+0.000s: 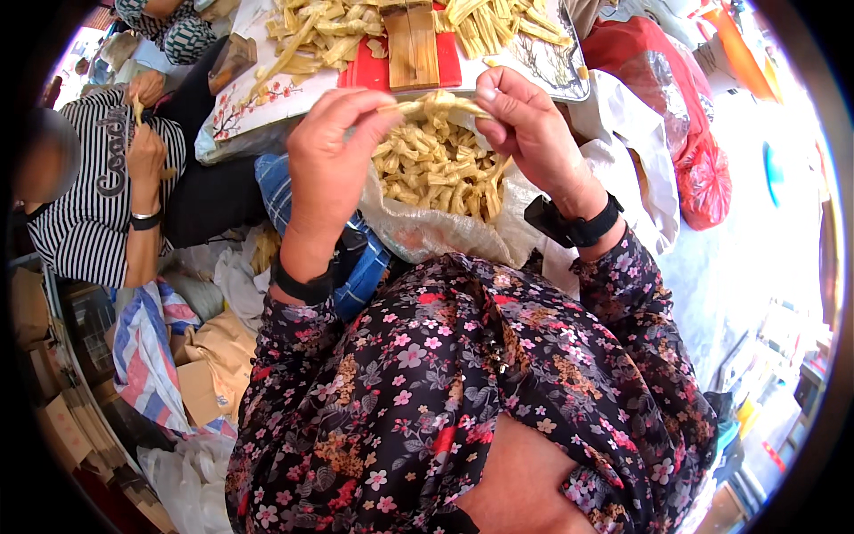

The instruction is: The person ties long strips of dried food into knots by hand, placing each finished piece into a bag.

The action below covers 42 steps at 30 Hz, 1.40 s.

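A pale yellow, pliable strip with a knot in its middle (pixel 438 101) is stretched between my two hands, above an open sack. My left hand (pixel 336 147) pinches one end between thumb and fingers. The other end is pinched by my right hand (pixel 527 125), thumb against forefinger. Below them the whitish woven sack (pixel 418 229) holds a heap of similar knotted yellow strips (pixel 436 169). Just beyond, a wooden block (pixel 410 53) lies on a red sheet (pixel 363 68) on the table, between piles of loose flat strips (pixel 503 27).
The low table (pixel 258 93) with a flower print stands in front. At the left a person in a striped shirt (pixel 98 191) holds a yellow strip. Red plastic bags (pixel 703 182) are at the right. A striped bag (pixel 147 356) and cardboard (pixel 197 392) lie at lower left.
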Each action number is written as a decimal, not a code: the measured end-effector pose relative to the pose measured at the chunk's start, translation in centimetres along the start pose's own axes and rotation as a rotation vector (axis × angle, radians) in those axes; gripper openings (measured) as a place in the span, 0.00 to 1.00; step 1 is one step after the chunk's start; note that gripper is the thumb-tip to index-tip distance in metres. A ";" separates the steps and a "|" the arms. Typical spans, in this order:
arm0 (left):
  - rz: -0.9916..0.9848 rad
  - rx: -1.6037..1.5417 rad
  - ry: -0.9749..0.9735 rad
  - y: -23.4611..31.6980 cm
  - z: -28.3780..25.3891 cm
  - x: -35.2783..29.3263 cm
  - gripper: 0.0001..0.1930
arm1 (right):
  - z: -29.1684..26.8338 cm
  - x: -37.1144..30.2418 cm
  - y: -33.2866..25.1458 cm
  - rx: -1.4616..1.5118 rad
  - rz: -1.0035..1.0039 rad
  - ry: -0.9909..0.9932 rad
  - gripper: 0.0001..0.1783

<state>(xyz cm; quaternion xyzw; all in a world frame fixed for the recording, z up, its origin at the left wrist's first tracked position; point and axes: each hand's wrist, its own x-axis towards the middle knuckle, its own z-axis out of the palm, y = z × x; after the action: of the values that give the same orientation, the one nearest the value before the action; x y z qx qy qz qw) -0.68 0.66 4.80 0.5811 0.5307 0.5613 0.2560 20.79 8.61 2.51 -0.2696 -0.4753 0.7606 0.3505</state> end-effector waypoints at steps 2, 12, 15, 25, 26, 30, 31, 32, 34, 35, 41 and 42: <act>0.302 0.511 -0.039 1.2 0.5 0.2 0.17 | 0.8 -0.2 -0.6 -0.157 -0.020 -0.042 0.08; 0.280 0.767 -0.373 -1.4 0.4 0.3 0.11 | 2.7 -0.8 0.8 -0.492 0.006 -0.124 0.15; 0.516 0.872 -0.276 -3.1 -0.8 2.1 0.08 | 3.6 -0.4 -0.6 -0.543 -0.056 -0.123 0.16; -0.294 -0.370 -0.303 -3.2 0.4 6.1 0.11 | -0.1 5.3 -1.6 -0.699 -0.254 0.168 0.15; -0.311 -0.373 -0.289 -3.1 0.5 6.5 0.11 | -0.3 5.7 -1.6 -0.690 -0.257 0.188 0.16; -0.216 -0.123 -0.277 -4.2 0.6 8.0 0.11 | -1.0 7.0 -1.1 -0.719 -0.353 0.191 0.17; -0.212 -0.084 -0.253 -4.4 0.8 8.2 0.10 | -1.0 7.3 -1.1 -0.726 -0.381 0.188 0.18; -0.210 -0.064 -0.242 -4.6 0.9 8.3 0.10 | -1.0 7.5 -1.3 -0.729 -0.395 0.186 0.18; -0.240 -0.041 -0.205 -4.5 1.1 8.6 0.09 | -0.7 7.8 -1.9 -0.750 -0.376 0.196 0.19; -0.256 -0.039 -0.193 -4.8 1.2 8.9 0.09 | -0.7 8.2 -1.9 -0.759 -0.360 0.202 0.19; -0.156 0.494 -0.163 -6.2 2.7 8.7 0.11 | -1.7 8.9 0.4 -1.085 -0.314 0.332 0.18; -0.190 0.560 -0.179 -5.8 2.8 8.3 0.11 | -2.0 8.5 0.6 -1.130 -0.285 0.344 0.17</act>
<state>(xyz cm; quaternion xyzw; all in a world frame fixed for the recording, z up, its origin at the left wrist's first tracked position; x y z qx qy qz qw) -1.63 10.76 2.07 0.6238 0.6922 0.3134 0.1831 16.92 16.25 0.49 -0.4666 -0.7735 0.2816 0.3236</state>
